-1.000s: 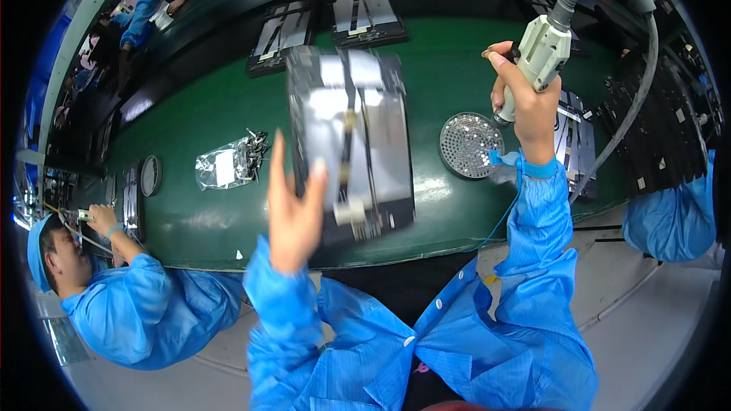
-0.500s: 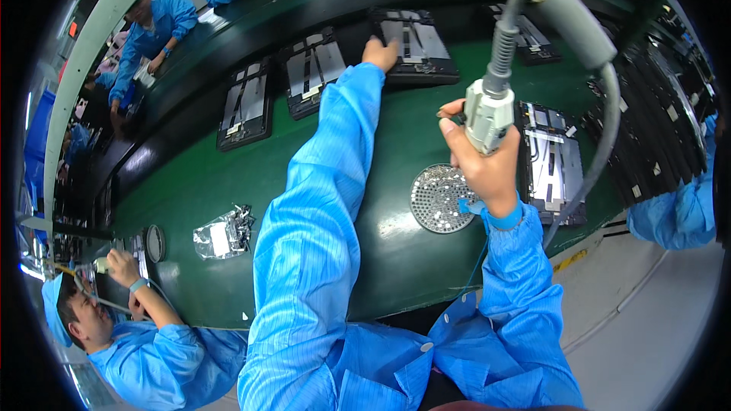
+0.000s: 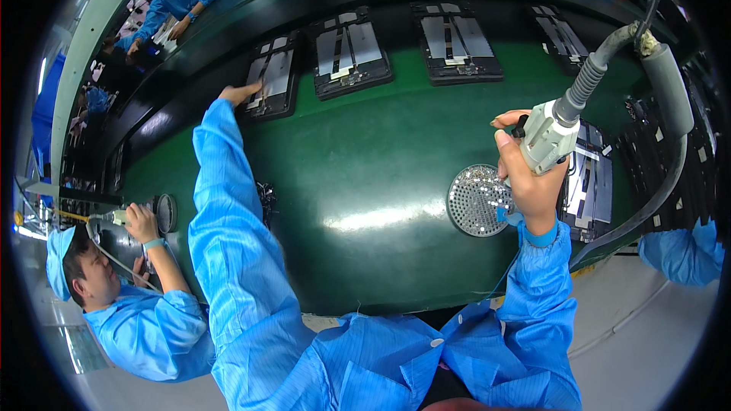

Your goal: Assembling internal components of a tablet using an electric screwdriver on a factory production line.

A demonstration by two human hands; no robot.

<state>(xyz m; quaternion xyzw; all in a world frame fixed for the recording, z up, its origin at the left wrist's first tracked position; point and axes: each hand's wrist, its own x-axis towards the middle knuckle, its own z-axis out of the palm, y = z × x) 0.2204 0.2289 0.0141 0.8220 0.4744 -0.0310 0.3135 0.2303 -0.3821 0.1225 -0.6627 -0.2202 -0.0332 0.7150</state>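
Four panels (image 3: 352,53) sit across far worktop (image 3: 381,152). Left hand (image 3: 241,93) at leftmost panel (image 3: 276,80); cannot tell whether fingers pinch its edge. Right hand (image 3: 535,192) has fingers wrapped round electric driver (image 3: 550,137), beside screw dish (image 3: 476,202). Panel best handled by edges, driver held well clear.

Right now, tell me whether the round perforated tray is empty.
Not empty: small shiny pieces lie in the round tray, clearest toward its far edge.

The left hand (image 3: 241,94) hides part of a panel (image 3: 276,74) — and dark bits (image 3: 267,199) beside the sleeve (image 3: 236,221) are indistinct.
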